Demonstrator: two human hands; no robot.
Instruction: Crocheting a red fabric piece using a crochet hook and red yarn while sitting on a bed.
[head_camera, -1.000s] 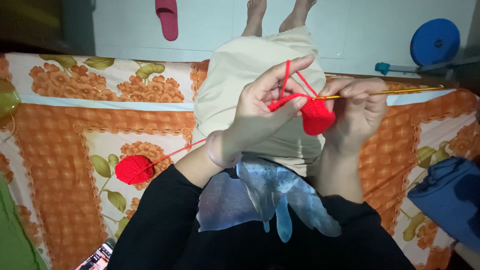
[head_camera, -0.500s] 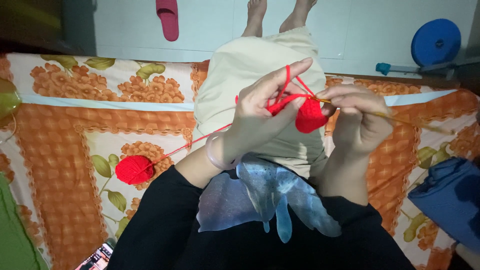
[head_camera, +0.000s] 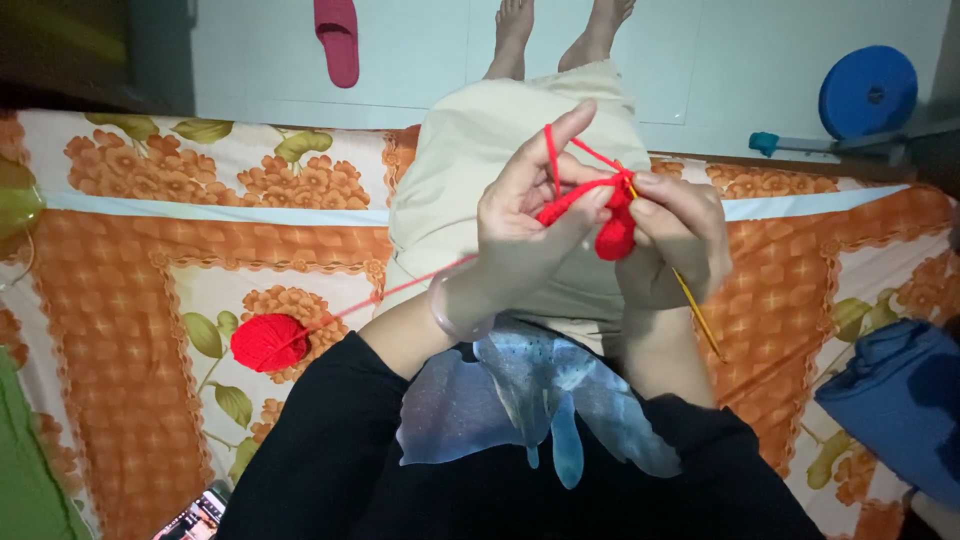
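Nearest the camera: black sleeves and a pale blue translucent scarf (head_camera: 530, 410) hanging down the person's front. A phone (head_camera: 192, 520) peeks in at the bottom left edge, lying on the bedspread.

Both hands are raised over the lap. Left hand (head_camera: 525, 235) has its index finger up with red yarn (head_camera: 552, 160) looped over it, the other fingers curled in and pinching the top edge of the small red crochet piece (head_camera: 612, 228) — closed on it, not slack. A clear bangle (head_camera: 452, 308) sits on that wrist. Right hand (head_camera: 680, 245) is closed round a thin yellow crochet hook (head_camera: 697, 312); the hook's shaft runs down and out below the hand, its tip is buried at the red piece between the two hands, tip itself not visible. The crochet piece sits right between the thumbs, touching both hands.

From the left hand a strand of red yarn runs down-left to a red yarn ball (head_camera: 268, 342) resting on the orange floral bedspread (head_camera: 150, 260), well apart from the hands. Cream trousers (head_camera: 470, 170) cover the knees behind the hands.

Right side: folded blue cloth (head_camera: 890, 400) on the bed. Left edge: a green item, too cut off to tell.

Farthest — bare feet (head_camera: 555, 30) on a white floor, a pink slipper (head_camera: 337, 40) to their left, a blue round disc (head_camera: 866, 92) at far right.
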